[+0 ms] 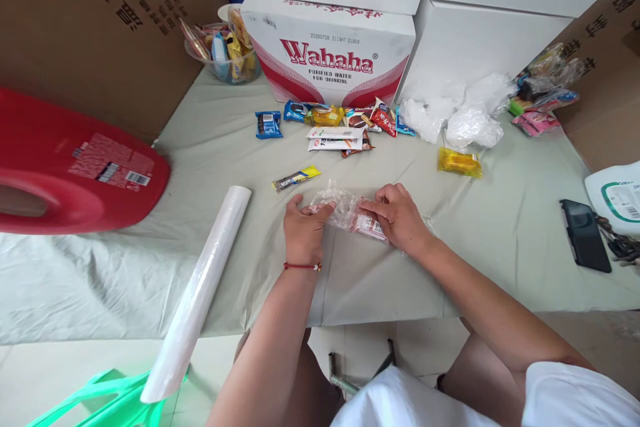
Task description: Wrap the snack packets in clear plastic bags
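Between my two hands lies a crinkled clear plastic bag (343, 209) with a small reddish packaged snack (369, 225) inside or under it. My left hand (306, 225), with a red string bracelet at the wrist, pinches the left end of the bag. My right hand (397, 215) has thumb and fingers closed on the bag's right part, just above the snack's white label. Just beyond the left hand rests a yellow and black snack stick (296, 178). A long white plastic roll (200, 287) lies to the left, hanging over the table's front edge.
Several wrapped snacks (327, 115) line the back before a Wahaha box (330, 60). Crumpled clear bags (453, 113) and a yellow snack (459, 163) sit right of them. A red jug (75, 167) stands left; a phone (584, 235) lies at the right.
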The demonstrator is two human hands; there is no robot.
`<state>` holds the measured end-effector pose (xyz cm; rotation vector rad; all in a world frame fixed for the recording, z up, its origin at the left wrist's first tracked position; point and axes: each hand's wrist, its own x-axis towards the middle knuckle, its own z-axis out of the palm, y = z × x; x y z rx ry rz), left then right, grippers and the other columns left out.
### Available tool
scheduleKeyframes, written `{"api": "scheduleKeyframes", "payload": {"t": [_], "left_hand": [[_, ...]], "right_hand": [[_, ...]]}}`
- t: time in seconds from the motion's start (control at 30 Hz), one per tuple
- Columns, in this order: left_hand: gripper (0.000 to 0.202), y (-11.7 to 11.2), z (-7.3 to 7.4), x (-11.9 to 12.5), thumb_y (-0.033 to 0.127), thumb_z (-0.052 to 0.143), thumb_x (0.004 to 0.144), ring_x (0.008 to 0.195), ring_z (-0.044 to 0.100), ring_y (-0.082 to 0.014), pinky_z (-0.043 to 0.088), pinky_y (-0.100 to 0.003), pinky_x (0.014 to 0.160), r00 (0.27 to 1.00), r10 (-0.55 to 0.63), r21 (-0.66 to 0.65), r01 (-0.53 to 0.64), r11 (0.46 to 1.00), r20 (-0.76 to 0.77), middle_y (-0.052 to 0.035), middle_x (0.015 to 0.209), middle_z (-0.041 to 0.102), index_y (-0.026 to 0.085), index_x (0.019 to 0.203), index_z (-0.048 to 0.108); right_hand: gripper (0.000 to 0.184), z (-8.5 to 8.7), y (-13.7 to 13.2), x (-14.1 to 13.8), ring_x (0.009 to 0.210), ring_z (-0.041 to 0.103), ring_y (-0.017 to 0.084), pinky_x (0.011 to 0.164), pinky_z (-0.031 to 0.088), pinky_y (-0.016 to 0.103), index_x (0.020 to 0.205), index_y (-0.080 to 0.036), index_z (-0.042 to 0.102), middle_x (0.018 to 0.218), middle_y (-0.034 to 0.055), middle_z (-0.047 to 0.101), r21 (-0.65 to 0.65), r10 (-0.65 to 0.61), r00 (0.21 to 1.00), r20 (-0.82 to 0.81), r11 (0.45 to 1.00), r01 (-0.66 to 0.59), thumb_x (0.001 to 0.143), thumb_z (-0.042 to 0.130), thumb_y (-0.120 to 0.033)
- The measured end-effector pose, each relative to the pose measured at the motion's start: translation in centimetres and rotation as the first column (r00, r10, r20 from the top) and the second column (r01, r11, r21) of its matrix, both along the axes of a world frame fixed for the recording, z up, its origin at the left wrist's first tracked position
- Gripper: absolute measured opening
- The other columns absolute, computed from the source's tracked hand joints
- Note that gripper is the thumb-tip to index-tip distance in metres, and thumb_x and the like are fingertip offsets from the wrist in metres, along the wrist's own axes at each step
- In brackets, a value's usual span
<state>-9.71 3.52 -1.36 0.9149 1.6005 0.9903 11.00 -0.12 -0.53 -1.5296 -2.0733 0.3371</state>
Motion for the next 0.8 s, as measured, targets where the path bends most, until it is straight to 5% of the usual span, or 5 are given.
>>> {"api": "scheduleKeyframes", "payload": {"t": [0.2, 0.3, 0.57, 0.67, 0.8], "left_hand": [[0.033, 0.1, 0.7, -0.2, 0.036, 0.083, 0.065, 0.072, 0.054, -0.0138, 0.046, -0.027, 0.068, 0.973, -0.193, -0.024, 0.191, 0.981, -0.125, 0.0041, 0.073, 0.055, 0.017, 0.088, 0.068], [0.021, 0.0, 0.6, 0.1, 0.034, 0.075, 0.071, 0.08, 0.056, -0.0146, 0.048, -0.027, 0.074, 0.978, -0.13, 0.066, 0.142, 0.988, -0.166, 0.0019, 0.081, 0.059, 0.019, 0.079, 0.063], [0.016, -1.1, 2.2, 1.8, 0.024, 0.069, 0.082, 0.093, 0.07, -0.0173, 0.055, -0.034, 0.088, 0.944, -0.135, 0.22, 0.069, 0.973, 0.302, -0.0041, 0.096, 0.072, 0.021, 0.083, 0.053], [0.005, -3.1, 2.7, 3.3, 0.022, 0.063, 0.089, 0.097, 0.072, -0.0193, 0.058, -0.036, 0.088, 0.95, -0.283, 0.292, 0.236, 0.927, 0.133, -0.0065, 0.108, 0.077, 0.022, 0.087, 0.059], [0.02, -6.0, 2.0, 5.4, 0.019, 0.052, 0.096, 0.126, 0.066, -0.0265, 0.049, -0.048, 0.109, 0.756, -0.402, 0.393, 0.627, 0.673, -0.517, -0.01, 0.127, 0.075, 0.022, 0.108, 0.068]], "right_hand": [[0.027, -0.3, -0.1, 0.2, 0.084, 0.044, 0.02, 0.077, 0.042, 0.035, 0.109, -0.033, 0.081, 0.092, 0.0067, 0.056, 0.002, 0.006, 0.999, -0.049, 1.0, -0.006, 0.104, 0.055, -0.026], [0.027, -0.5, -0.1, 0.3, 0.083, 0.044, 0.02, 0.076, 0.041, 0.034, 0.108, -0.034, 0.082, 0.091, 0.0061, 0.055, -0.003, -0.011, 0.999, -0.035, 1.0, 0.011, 0.103, 0.056, -0.024], [0.033, -0.3, -0.2, 0.3, 0.091, 0.051, 0.026, 0.085, 0.045, 0.042, 0.127, -0.028, 0.071, 0.097, 0.0089, 0.065, -0.011, -0.102, 0.995, 0.002, 0.995, 0.102, 0.101, 0.053, -0.019], [0.041, -0.4, -0.6, 0.2, 0.092, 0.053, 0.029, 0.087, 0.046, 0.046, 0.137, -0.024, 0.061, 0.096, 0.0086, 0.069, -0.027, -0.199, 0.98, -0.03, 0.98, 0.198, 0.097, 0.058, -0.021], [0.037, -1.0, -0.9, 0.1, 0.093, 0.058, 0.029, 0.09, 0.047, 0.047, 0.133, -0.023, 0.061, 0.096, 0.0083, 0.071, -0.065, -0.257, 0.965, -0.056, 0.965, 0.254, 0.097, 0.054, -0.021]]}}
